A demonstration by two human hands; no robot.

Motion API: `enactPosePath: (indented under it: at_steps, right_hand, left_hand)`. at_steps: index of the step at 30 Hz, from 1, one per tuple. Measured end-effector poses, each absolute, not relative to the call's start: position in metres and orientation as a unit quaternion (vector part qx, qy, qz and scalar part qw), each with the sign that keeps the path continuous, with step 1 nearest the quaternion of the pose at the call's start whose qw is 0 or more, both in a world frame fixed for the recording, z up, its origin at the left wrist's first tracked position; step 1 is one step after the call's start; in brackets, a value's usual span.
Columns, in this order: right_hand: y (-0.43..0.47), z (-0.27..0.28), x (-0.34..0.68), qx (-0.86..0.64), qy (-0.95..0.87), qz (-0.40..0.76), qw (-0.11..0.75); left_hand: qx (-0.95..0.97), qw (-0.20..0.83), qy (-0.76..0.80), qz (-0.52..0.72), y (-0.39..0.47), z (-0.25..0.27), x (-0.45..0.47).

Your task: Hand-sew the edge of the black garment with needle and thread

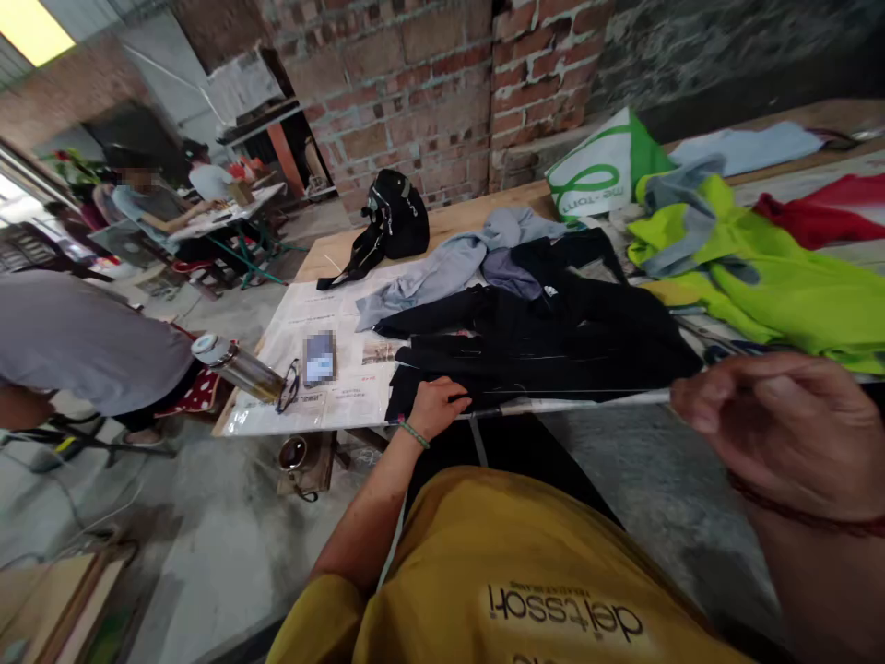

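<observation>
Fabric [553, 369], black, flat and long, stretched rightward from the left hand [441, 408], the nearer, loosely spread upon its end; the right hand [795, 415] hung raised, half-curled (any hold couldn't be told).

From where I stood, a rough brick wall [415, 101] ran behind the desk [456, 210], darker towards the right. The floor [235, 516] was grey concrete. High on the left a yellow pane [34, 29] glowed; farther off stood a green-legged table [250, 205].
</observation>
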State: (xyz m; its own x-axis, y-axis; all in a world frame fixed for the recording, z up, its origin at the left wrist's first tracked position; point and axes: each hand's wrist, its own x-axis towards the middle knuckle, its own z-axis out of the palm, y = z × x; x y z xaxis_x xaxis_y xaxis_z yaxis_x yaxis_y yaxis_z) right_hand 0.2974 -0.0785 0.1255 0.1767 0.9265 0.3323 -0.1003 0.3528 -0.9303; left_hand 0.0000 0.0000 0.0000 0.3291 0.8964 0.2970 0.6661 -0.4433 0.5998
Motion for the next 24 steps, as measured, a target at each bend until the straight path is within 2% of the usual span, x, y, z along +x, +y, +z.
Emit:
enactPosePath:
  at_steps: [4,8,10,11,15,20,24]
  right_hand:
    - [-0.081,0.103,0.308,-0.343,-0.52,0.52,0.585]
    - [-0.073,0.063,0.283,-0.416,-0.512,0.625,0.418]
    - [-0.066,0.043,0.256,-0.464,-0.538,0.63,0.314]
    - [-0.062,0.034,0.242,-0.484,-0.55,0.615,0.291]
    - [-0.045,0.006,0.2,-0.509,-0.598,0.554,0.277]
    - [-0.032,-0.007,0.182,-0.501,-0.67,0.457,0.301]
    - [-0.028,-0.01,0.179,-0.512,-0.682,0.424,0.304]
  left_hand:
    - [0.786,0.192,0.464,0.359,-0.006,0.0,0.001]
    - [0.758,0.232,0.477,0.379,-0.01,-0.005,0.001]
    - [0.732,0.268,0.493,0.387,-0.009,-0.009,-0.002]
    - [0.718,0.283,0.501,0.391,-0.009,-0.011,-0.003]
    - [0.689,0.319,0.515,0.398,-0.006,-0.017,-0.007]
    - [0.691,0.312,0.507,0.411,-0.008,-0.017,-0.006]
    - [0.702,0.299,0.493,0.418,-0.011,-0.016,-0.004]
